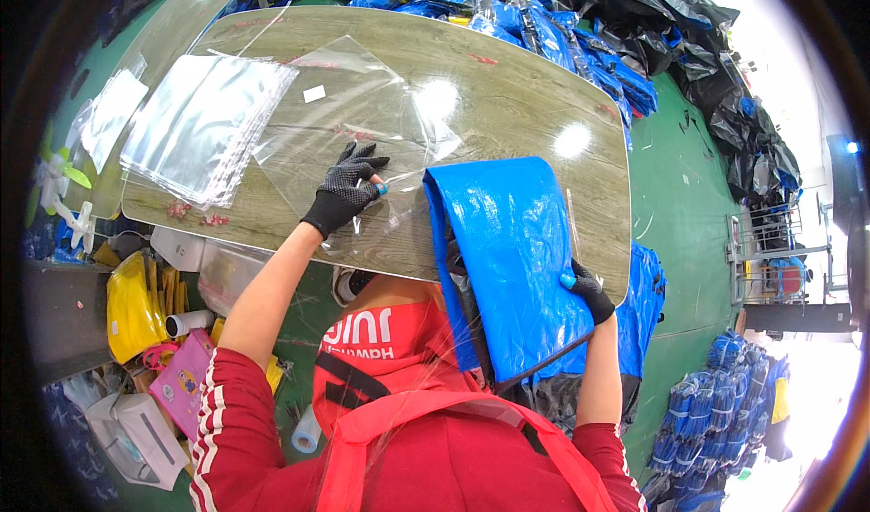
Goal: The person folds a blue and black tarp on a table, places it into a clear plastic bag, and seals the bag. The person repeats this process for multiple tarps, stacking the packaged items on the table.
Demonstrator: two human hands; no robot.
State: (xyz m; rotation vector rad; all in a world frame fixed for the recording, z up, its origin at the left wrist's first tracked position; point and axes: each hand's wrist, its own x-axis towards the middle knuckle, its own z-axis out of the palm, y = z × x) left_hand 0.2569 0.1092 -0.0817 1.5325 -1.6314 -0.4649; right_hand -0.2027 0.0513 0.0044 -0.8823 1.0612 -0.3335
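My left hand (349, 186), in a black dotted glove with a blue thumb tip, lies with fingers spread on a clear plastic bag (349, 86). That bag is flat on the wood-grain table (517, 86) and carries a small white label (314, 93). At the table's near right edge, my right hand (591, 296), gloved alike, grips the side of a folded blue plastic sheet (507, 258) with a dark underside. The sheet rests partly on the tabletop and hangs over its near edge. Its fold covers some of the right fingers.
A stack of clear bags (208, 118) lies on the table's left part. Blue sheets (535, 23) and black bundles (671, 23) are heaped beyond the far edge. More blue material (645, 304) hangs by the right edge. Yellow pouches (136, 304) sit at lower left.
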